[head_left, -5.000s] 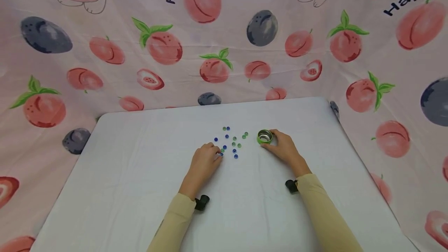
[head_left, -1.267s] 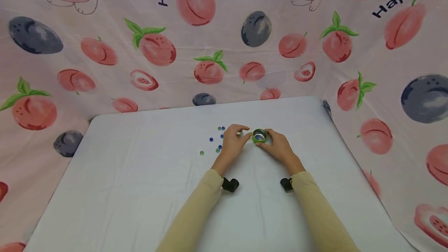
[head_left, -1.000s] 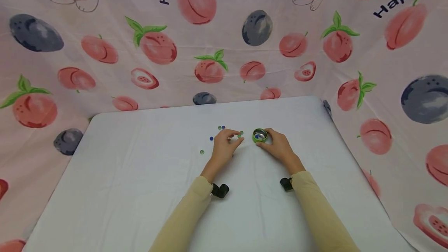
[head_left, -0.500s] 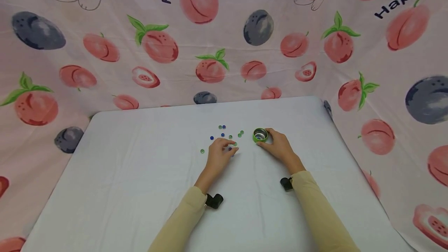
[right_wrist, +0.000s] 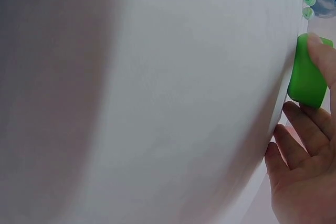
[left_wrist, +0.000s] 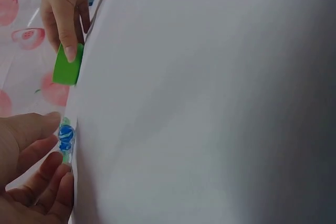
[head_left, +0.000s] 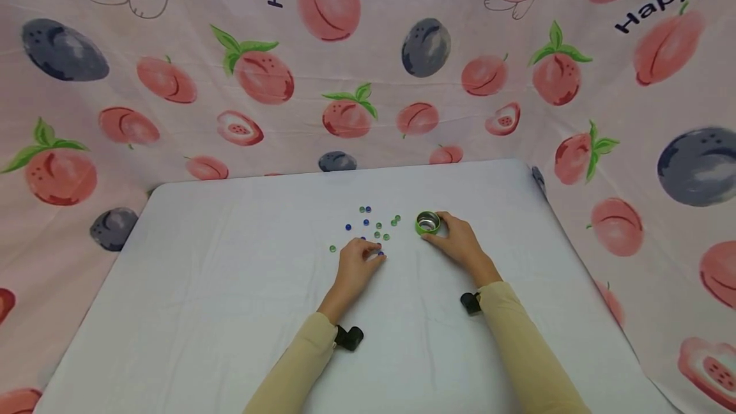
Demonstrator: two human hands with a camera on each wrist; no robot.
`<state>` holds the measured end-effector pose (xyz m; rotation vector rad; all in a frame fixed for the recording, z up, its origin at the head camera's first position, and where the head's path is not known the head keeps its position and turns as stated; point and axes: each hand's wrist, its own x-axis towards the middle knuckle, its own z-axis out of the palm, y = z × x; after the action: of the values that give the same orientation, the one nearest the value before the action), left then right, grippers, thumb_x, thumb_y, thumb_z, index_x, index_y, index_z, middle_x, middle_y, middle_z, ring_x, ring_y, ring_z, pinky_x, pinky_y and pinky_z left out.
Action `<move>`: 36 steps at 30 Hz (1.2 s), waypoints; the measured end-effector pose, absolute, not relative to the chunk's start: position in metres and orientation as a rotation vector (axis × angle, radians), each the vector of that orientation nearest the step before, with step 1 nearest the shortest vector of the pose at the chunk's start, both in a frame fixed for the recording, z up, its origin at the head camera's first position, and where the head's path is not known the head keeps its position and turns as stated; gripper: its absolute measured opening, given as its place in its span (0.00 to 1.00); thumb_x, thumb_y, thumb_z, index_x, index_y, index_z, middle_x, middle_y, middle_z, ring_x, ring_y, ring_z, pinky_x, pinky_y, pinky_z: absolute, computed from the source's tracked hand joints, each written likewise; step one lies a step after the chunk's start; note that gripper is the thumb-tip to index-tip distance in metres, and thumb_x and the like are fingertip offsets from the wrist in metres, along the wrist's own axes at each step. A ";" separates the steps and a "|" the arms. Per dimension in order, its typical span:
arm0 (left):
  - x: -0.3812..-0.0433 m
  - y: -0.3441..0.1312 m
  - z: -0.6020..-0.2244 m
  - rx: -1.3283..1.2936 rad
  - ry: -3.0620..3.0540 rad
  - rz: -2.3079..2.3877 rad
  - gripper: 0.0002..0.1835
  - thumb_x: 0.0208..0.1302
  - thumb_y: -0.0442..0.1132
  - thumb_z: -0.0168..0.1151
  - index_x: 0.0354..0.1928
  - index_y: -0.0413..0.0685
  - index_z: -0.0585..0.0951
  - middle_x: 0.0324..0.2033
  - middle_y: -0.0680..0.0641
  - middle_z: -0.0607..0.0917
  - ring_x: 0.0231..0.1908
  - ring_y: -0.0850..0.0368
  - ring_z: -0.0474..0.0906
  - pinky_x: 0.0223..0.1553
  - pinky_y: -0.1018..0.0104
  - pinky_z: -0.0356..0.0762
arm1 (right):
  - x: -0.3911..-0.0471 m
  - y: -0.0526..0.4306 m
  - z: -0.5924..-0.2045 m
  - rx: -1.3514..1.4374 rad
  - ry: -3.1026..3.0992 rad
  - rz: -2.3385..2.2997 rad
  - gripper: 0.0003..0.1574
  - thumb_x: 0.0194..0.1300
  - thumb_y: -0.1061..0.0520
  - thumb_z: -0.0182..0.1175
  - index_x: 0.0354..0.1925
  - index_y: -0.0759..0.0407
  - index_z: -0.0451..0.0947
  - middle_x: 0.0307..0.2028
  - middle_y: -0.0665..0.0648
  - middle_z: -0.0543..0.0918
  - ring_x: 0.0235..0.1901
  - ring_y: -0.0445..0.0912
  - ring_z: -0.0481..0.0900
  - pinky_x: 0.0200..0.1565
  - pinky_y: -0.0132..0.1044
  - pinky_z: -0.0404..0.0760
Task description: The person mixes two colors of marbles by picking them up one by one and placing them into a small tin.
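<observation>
My right hand point(head_left: 462, 239) grips a small green cup point(right_wrist: 307, 77) with a shiny metal inside, thumb on one side and fingers on the other. The cup stands upright on the table in the head view. My left hand point(head_left: 354, 265) is low among scattered glass marbles, left of the cup. Its thumb and forefinger are spread around a blue marble point(head_left: 381, 253). In the left wrist view, blue marbles point(left_wrist: 66, 132) show beyond the gap between thumb and fingers.
Several green marbles point(head_left: 386, 237) and blue marbles point(head_left: 366, 222) lie behind the left hand. One green marble point(head_left: 332, 248) sits apart to its left. A white cloth covers the table point(head_left: 230, 286); a fruit-print curtain point(head_left: 379, 56) hangs behind and at the sides.
The left hand went from the marbles to the cup, then back left and nearer, to a blue marble. Blue showed inside the cup after that visit. The right hand keeps its hold on the cup.
</observation>
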<state>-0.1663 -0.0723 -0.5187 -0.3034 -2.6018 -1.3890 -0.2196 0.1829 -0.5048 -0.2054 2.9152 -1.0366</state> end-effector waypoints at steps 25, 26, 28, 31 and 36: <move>-0.170 -0.069 -0.518 -0.299 -2.575 -1.397 0.08 0.61 0.28 0.75 0.42 0.34 0.89 0.38 0.41 0.85 0.40 0.47 0.81 0.44 0.57 0.83 | -0.219 0.182 -0.504 -0.242 2.929 -1.038 0.39 0.69 0.49 0.73 0.68 0.68 0.73 0.63 0.69 0.82 0.65 0.64 0.78 0.68 0.59 0.75; -0.171 -0.069 -0.517 -0.299 -2.574 -1.400 0.08 0.61 0.28 0.75 0.42 0.34 0.89 0.38 0.41 0.85 0.40 0.47 0.82 0.45 0.57 0.83 | -0.219 0.182 -0.504 -0.242 2.930 -1.037 0.39 0.69 0.49 0.73 0.68 0.68 0.73 0.63 0.69 0.82 0.65 0.64 0.78 0.68 0.59 0.75; -0.173 -0.069 -0.513 -0.298 -2.580 -1.400 0.08 0.61 0.29 0.76 0.42 0.35 0.90 0.39 0.41 0.85 0.40 0.47 0.81 0.45 0.56 0.82 | -0.219 0.182 -0.504 -0.240 2.932 -1.036 0.39 0.69 0.49 0.73 0.68 0.68 0.73 0.63 0.69 0.82 0.65 0.65 0.78 0.68 0.59 0.75; -0.177 -0.068 -0.508 -0.312 -2.602 -1.367 0.08 0.62 0.30 0.76 0.42 0.36 0.90 0.40 0.41 0.85 0.41 0.47 0.81 0.45 0.57 0.82 | -0.219 0.182 -0.503 -0.231 2.930 -1.038 0.40 0.68 0.48 0.73 0.68 0.68 0.73 0.63 0.69 0.82 0.66 0.65 0.78 0.68 0.59 0.74; -0.182 -0.068 -0.497 -0.356 -2.639 -1.316 0.08 0.64 0.32 0.75 0.43 0.36 0.90 0.41 0.40 0.86 0.42 0.45 0.82 0.46 0.53 0.82 | -0.219 0.182 -0.504 -0.227 2.926 -1.033 0.40 0.69 0.48 0.73 0.69 0.68 0.73 0.64 0.69 0.82 0.66 0.65 0.77 0.68 0.59 0.74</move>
<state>-0.1819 -0.0675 -0.4968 -0.3557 -2.6386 -1.3157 -0.2185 0.1822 -0.5037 -0.2267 2.9261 -1.0334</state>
